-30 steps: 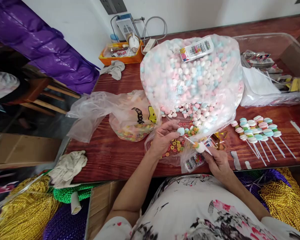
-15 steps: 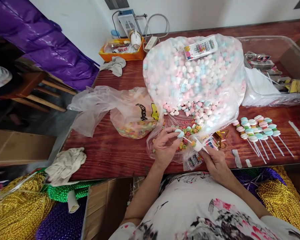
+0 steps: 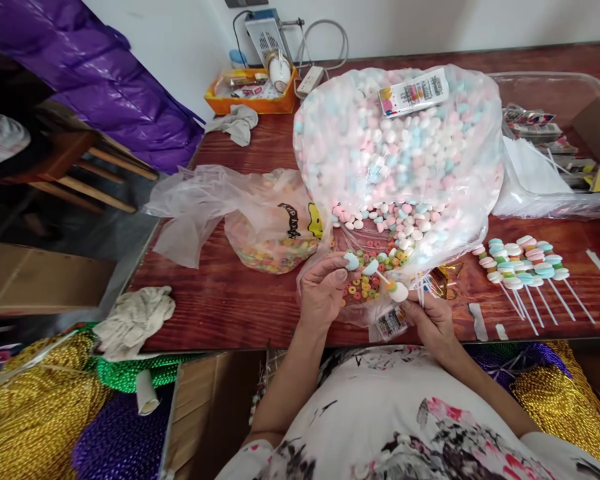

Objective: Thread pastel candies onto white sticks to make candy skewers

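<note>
Reddish wood tabletop (image 3: 240, 313) against a white wall (image 3: 430, 23); left hand (image 3: 325, 290) pinches a blue candy (image 3: 351, 261), right hand (image 3: 430, 320) grips a half-loaded stick (image 3: 386, 280).

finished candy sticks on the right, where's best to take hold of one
Take a finished candy stick by its bare white stem, coming from the near table edge. The stems fan out toward that edge, apart from each other, while the candy ends lie packed together.

One camera sits on the person's head, looking forward and down, close over the table (image 3: 220, 313) edge
</note>
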A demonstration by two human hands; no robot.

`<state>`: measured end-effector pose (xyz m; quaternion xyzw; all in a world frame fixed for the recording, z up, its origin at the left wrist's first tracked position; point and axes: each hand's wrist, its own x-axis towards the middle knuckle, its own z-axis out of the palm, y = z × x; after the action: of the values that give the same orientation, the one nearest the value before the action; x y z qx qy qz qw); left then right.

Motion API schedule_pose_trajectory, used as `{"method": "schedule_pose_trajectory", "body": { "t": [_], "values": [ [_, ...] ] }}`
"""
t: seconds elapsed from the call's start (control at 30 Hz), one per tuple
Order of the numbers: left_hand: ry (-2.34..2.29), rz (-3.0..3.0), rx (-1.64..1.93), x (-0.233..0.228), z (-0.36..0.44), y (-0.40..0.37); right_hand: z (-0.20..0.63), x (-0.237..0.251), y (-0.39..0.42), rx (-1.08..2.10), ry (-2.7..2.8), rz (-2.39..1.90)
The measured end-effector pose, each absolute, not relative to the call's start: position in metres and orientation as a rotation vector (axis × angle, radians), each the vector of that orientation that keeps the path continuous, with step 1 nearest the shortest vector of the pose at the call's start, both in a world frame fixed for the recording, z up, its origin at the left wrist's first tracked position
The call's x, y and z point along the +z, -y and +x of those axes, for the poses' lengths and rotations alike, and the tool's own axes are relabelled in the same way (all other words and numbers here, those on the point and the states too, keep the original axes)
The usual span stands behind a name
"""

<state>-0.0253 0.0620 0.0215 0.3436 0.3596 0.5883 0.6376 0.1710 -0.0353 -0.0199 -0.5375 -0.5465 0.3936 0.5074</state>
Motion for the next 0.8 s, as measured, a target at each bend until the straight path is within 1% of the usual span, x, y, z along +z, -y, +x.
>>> {"method": "schedule_pose_trajectory", "body": {
  "t": [0.17, 0.37, 0.5, 0.63, 0.8],
  "values": [
    [-0.874, 0.802, 1.32, 0.02, -0.027, -0.063, 0.183, -0.012, 0.035, 0.878, 1.469, -1.359],
    [-1.066, 1.157, 1.286, -0.001, -0.021, -0.055, 0.184, 0.003, 0.032, 0.813, 1.648, -1.371],
    [-0.932, 1.125, 1.16, -0.01, -0.022, -0.051, 0.185, 0.001, 0.034, 0.781, 1.693, -1.354],
    [-0.871, 1.119, 1.062, -0.006, -0.025, -0.043, 0.187, -0.001, 0.037, 0.769, 1.775, -1.351],
    [-0.996, 1.408, 1.015, 0.006, -0.026, -0.037, 0.19, 0.002, 0.039, 0.712, 1.877, -1.378]
  ]
}}
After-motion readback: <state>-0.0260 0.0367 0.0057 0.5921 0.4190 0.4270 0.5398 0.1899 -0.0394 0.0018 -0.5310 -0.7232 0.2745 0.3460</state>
